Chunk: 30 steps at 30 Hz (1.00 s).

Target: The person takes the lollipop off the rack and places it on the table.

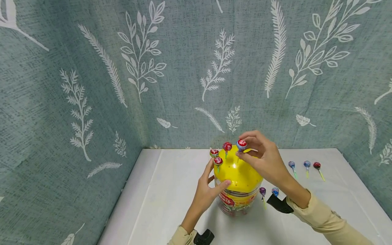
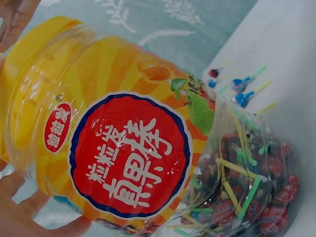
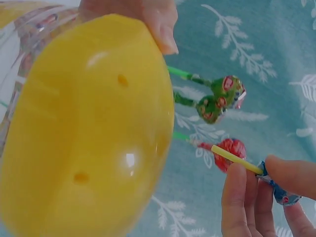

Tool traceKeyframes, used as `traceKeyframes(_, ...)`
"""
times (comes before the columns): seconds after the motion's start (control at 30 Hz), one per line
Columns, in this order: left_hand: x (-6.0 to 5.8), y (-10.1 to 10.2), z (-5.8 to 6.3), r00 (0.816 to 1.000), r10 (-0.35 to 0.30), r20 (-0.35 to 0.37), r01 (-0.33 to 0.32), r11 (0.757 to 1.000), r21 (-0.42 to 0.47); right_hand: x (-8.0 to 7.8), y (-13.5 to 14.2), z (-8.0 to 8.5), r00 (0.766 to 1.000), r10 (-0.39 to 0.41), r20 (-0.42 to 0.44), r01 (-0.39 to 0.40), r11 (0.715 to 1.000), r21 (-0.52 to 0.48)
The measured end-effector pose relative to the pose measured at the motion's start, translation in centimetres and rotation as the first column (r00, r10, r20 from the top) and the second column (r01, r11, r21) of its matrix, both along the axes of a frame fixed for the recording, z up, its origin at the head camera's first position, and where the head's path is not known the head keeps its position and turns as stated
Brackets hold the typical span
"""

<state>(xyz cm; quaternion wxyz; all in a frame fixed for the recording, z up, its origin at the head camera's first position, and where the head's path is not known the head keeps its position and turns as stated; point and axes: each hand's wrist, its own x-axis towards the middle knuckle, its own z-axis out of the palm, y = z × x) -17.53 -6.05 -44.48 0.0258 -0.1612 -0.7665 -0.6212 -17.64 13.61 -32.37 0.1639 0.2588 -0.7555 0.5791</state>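
Observation:
A clear plastic jar (image 1: pixel 234 200) with a domed yellow lid (image 1: pixel 245 173) stands upright on the table. My left hand (image 1: pixel 204 192) grips its upper left side, thumb against the lid's near edge. Above the lid, my right hand (image 1: pixel 264 156) pinches a blue-wrapped lollipop (image 3: pixel 285 195), whose yellow stick points toward the lid and is apart from it in the right wrist view. Three lollipops stand in the lid's left part, a red one (image 3: pixel 229 154) and two green ones (image 3: pixel 228 89). Small holes (image 3: pixel 81 177) dot the lid. More lollipops (image 2: pixel 237 197) fill the jar's bottom.
On the white table (image 1: pixel 171 190), right of the jar, lie several loose lollipops: a red one (image 1: pixel 317 165), blue ones (image 1: pixel 307 164) and a purple one (image 1: pixel 262 191). Patterned green cloth (image 1: pixel 183 68) hangs behind the table and at both sides.

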Motion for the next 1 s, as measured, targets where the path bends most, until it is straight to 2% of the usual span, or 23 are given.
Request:
traceKeyframes(0.5,-0.1,0.0,-0.2,1.000,0.004,-0.003,-0.004,1.000,0.013,0.7,3.4,-0.1,0.999,-0.040,0.005,0.040,0.998,0.050)
traceKeyframes(0.77,0.0,0.0,-0.1,1.000,0.004,-0.005,-0.004,1.000,0.010,1.4,4.7,-0.2,0.991,-0.125,0.056,0.120,0.989,0.089)
traceKeyframes(1.0,-0.1,-0.2,0.1,1.000,-0.001,-0.016,0.000,1.000,-0.007,1.7,6.1,-1.0,0.987,-0.139,0.085,0.130,0.986,0.103)
